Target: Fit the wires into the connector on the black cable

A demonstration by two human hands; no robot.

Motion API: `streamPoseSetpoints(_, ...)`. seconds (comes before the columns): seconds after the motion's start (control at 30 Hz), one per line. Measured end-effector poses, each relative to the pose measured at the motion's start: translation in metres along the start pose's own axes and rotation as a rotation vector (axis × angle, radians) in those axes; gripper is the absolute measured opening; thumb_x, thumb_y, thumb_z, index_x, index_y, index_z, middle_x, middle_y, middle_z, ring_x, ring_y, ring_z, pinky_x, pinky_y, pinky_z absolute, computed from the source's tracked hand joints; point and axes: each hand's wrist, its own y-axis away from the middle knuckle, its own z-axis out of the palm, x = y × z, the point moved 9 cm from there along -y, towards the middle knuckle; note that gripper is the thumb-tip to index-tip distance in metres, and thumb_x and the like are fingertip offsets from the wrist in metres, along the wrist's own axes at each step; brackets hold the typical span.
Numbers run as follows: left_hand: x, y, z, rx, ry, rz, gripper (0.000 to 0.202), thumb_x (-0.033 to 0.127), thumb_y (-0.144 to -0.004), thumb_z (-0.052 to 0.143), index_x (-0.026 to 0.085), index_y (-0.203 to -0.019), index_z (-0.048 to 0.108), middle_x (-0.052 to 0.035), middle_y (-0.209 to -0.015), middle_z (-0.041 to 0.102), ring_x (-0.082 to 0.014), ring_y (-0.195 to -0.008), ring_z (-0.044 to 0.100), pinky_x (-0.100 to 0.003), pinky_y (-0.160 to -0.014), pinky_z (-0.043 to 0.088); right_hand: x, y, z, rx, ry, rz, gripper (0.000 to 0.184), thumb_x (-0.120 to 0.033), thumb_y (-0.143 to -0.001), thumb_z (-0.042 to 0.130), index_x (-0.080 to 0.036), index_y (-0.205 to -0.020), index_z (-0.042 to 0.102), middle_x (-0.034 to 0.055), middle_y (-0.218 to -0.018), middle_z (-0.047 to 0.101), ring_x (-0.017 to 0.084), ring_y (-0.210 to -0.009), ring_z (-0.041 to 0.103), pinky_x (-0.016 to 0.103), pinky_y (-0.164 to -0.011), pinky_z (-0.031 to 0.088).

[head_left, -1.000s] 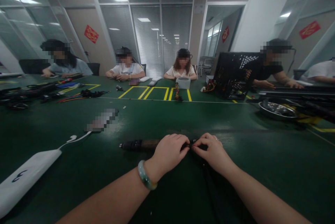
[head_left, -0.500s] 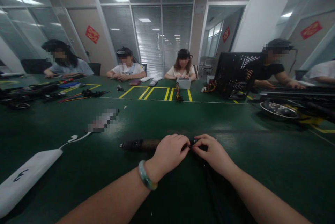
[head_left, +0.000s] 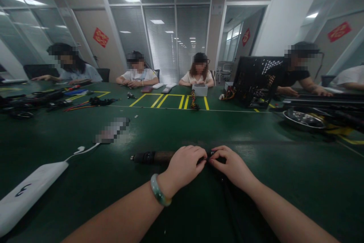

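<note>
A dark electric screwdriver (head_left: 162,157) lies on the green table with its metal tip to the left. My left hand (head_left: 186,167) is closed around its rear end, fingers pinched and a jade-coloured bangle on the wrist. Right beside it, my right hand (head_left: 229,165) pinches a small black part at the screwdriver's back end, apparently the end of a black cable (head_left: 224,190). That cable trails down toward me in shadow. The fingertips of both hands nearly meet, and they hide most of the joint between tool and cable.
A white power bank (head_left: 31,193) at left has a white cord leading to a blurred-out flat device (head_left: 112,131). Farther right are a metal bowl (head_left: 303,119) and a black computer case (head_left: 256,82). Several people sit across the table; dark tools and cables (head_left: 36,101) lie far left.
My hands and the screwdriver stay practically in place. Across the table at far left, a person's arm has reached out to the left.
</note>
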Motion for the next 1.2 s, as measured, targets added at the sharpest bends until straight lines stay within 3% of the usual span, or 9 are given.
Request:
streamPoseSetpoints(0.2, -0.0016, 0.0004, 0.0, 0.004, -0.012, -0.022, 0.015, 0.026, -0.087, 0.055, 0.022, -0.101, 0.059, -0.0007, -0.102, 0.064, -0.019, -0.094, 0.059, -0.037, -0.085, 0.046, -0.0004, 0.0007, 0.0005, -0.006, -0.007, 0.01, 0.014, -0.03, -0.081, 0.061, -0.021, -0.075, 0.071, 0.005, -0.108, 0.06, 0.02, -0.106, 0.057, 0.033, -0.093, 0.041)
streamPoseSetpoints(0.37, -0.0007, -0.0008, 0.0012, 0.006, -0.003, -0.009, 0.011, 0.027, -0.087, 0.055, 0.022, -0.096, 0.06, -0.001, -0.1, 0.064, -0.0192, -0.093, 0.059, -0.036, -0.085, 0.045, 0.0, -0.0002, 0.0009, 0.003, -0.004, -0.014, 0.013, -0.029, -0.081, 0.062, -0.022, -0.075, 0.071, 0.0046, -0.106, 0.06, 0.019, -0.107, 0.056, 0.032, -0.094, 0.04)
streamPoseSetpoints(0.7, 0.0002, -0.0001, 0.0007, 0.0, -0.004, 0.018, 0.015, 0.026, -0.089, 0.053, 0.024, -0.1, 0.064, -0.0006, -0.112, 0.063, -0.0189, -0.102, 0.057, -0.037, -0.09, 0.044, 0.0014, 0.0009, 0.0011, 0.006, -0.007, -0.012, 0.014, -0.03, -0.082, 0.061, -0.022, -0.076, 0.071, 0.005, -0.107, 0.06, 0.02, -0.107, 0.056, 0.032, -0.094, 0.041)
streamPoseSetpoints(0.93, -0.0023, -0.0004, 0.0025, 0.001, -0.003, -0.013, 0.019, 0.028, -0.089, 0.054, 0.024, -0.107, 0.059, -0.0009, -0.106, 0.064, -0.0186, -0.097, 0.059, -0.036, -0.087, 0.045, 0.0044, 0.0006, 0.0013, 0.003, -0.016, -0.002, 0.014, -0.03, -0.081, 0.061, -0.022, -0.076, 0.07, 0.0039, -0.107, 0.06, 0.019, -0.107, 0.056, 0.032, -0.094, 0.041)
streamPoseSetpoints(1.2, -0.0017, -0.0006, 0.0008, -0.001, 0.019, -0.005, 0.011, 0.026, -0.088, 0.055, 0.024, -0.097, 0.061, 0.0003, -0.103, 0.064, -0.0184, -0.096, 0.059, -0.037, -0.087, 0.045, 0.002, 0.0006, 0.001, -0.001, -0.007, 0.0, 0.013, -0.03, -0.081, 0.061, -0.022, -0.075, 0.07, 0.0045, -0.107, 0.06, 0.02, -0.107, 0.056, 0.033, -0.094, 0.041)
